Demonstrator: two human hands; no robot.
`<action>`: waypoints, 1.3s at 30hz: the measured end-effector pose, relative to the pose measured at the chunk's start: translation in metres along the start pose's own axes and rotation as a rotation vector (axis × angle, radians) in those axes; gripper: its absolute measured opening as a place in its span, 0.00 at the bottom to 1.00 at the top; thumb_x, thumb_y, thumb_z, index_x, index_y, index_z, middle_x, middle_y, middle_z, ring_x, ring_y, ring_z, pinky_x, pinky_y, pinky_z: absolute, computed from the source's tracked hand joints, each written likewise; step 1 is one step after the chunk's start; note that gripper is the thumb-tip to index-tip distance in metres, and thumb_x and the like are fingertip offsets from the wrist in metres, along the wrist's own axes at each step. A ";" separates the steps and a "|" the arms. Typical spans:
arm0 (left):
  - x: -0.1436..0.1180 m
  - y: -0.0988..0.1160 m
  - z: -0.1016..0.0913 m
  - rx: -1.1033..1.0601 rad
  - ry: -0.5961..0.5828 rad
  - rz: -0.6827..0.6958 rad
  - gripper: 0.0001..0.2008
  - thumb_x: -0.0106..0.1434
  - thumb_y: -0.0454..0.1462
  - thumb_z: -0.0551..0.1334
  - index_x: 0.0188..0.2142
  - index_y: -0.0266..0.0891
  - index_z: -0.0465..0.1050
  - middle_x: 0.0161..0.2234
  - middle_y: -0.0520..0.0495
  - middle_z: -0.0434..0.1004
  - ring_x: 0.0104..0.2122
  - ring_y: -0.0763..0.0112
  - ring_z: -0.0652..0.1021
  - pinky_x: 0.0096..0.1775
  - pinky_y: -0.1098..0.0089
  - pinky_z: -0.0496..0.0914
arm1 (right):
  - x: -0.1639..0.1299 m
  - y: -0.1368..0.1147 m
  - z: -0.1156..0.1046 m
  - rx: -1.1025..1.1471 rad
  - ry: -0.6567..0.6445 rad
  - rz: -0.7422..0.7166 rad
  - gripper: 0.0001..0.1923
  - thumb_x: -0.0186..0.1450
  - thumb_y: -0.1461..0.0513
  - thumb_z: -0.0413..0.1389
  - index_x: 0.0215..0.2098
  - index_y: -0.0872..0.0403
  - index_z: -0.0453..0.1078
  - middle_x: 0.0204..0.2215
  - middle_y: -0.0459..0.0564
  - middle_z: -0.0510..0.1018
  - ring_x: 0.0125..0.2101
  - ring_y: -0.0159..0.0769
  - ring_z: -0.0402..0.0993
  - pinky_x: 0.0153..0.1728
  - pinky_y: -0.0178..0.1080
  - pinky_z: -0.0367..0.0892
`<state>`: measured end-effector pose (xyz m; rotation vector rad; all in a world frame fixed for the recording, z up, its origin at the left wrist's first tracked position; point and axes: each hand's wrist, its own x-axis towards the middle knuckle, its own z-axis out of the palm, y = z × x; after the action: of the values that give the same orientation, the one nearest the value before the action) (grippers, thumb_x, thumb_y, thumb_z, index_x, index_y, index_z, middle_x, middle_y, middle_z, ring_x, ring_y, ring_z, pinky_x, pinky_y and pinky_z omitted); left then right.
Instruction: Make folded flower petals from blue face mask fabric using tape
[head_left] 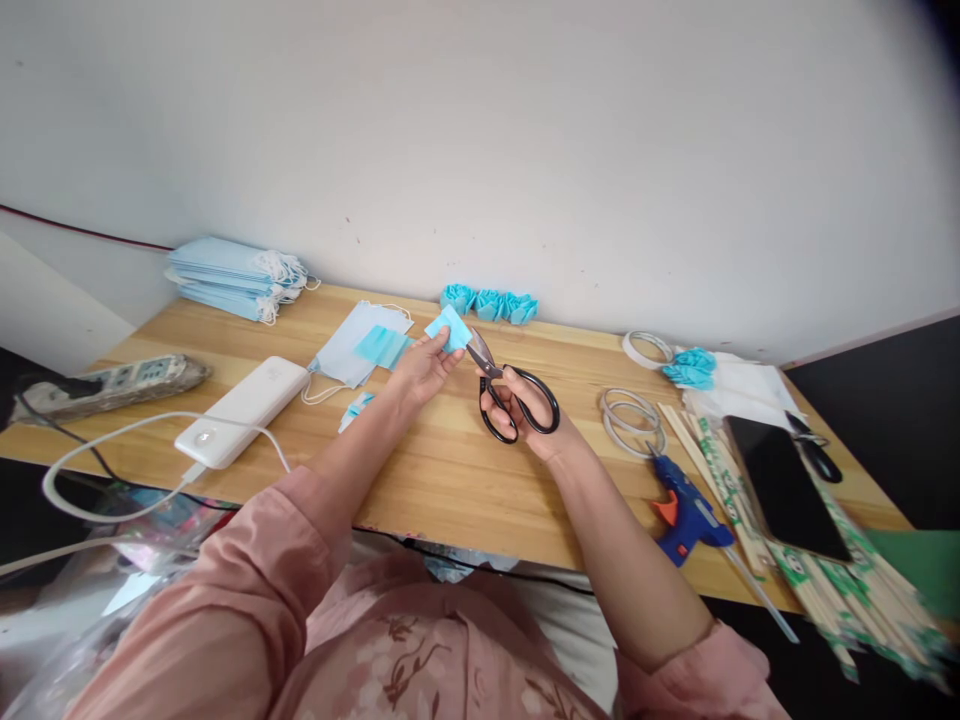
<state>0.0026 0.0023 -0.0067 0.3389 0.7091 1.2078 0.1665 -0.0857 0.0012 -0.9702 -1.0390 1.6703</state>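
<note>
Pinched in the fingers of my left hand (429,368) is a small light-blue piece of mask fabric (444,322). My right hand (517,402) has its fingers through the black handles of a pair of scissors (484,352). The blades are parted a little, with their tips at the right edge of the blue piece. Left of my hand, another blue piece (381,346) lies on a flat face mask (351,345). A few small blue scraps (355,410) rest on the table near my left wrist.
Three blue fabric flowers (490,304) stand by the wall. A mask stack (232,275), power strip (142,375) and white power bank (241,412) are leftward. Rightward lie tape (646,348), another flower (690,368), a blue glue gun (688,515), wrapped chopsticks (840,590) and a phone (784,485).
</note>
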 end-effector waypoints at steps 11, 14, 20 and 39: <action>-0.006 -0.002 0.003 0.120 -0.051 0.032 0.03 0.64 0.29 0.64 0.32 0.33 0.75 0.26 0.51 0.80 0.24 0.80 0.78 0.33 0.77 0.74 | -0.003 0.000 0.007 0.007 0.014 -0.033 0.28 0.59 0.43 0.61 0.48 0.53 0.71 0.26 0.44 0.74 0.21 0.26 0.63 0.16 0.29 0.60; -0.006 0.000 0.002 0.138 -0.043 0.062 0.01 0.62 0.29 0.66 0.33 0.33 0.75 0.27 0.51 0.80 0.24 0.79 0.78 0.34 0.77 0.75 | -0.003 -0.001 0.009 0.037 0.019 -0.041 0.28 0.58 0.43 0.62 0.48 0.53 0.71 0.27 0.44 0.74 0.21 0.25 0.62 0.15 0.28 0.56; -0.007 0.002 0.001 0.172 -0.076 0.094 0.02 0.63 0.29 0.65 0.32 0.33 0.75 0.26 0.51 0.80 0.25 0.79 0.78 0.33 0.77 0.75 | -0.002 0.001 0.013 0.160 0.067 -0.056 0.30 0.54 0.43 0.64 0.45 0.54 0.72 0.24 0.43 0.71 0.20 0.24 0.59 0.14 0.27 0.51; -0.005 -0.001 -0.001 0.160 -0.086 0.094 0.03 0.61 0.31 0.67 0.34 0.32 0.76 0.29 0.48 0.81 0.26 0.76 0.79 0.33 0.76 0.76 | -0.001 0.004 0.021 0.152 0.158 -0.102 0.27 0.57 0.42 0.62 0.41 0.54 0.73 0.18 0.37 0.65 0.14 0.20 0.54 0.15 0.28 0.61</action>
<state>0.0020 -0.0024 -0.0063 0.5595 0.7229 1.2208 0.1461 -0.0926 0.0044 -0.9177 -0.8312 1.5387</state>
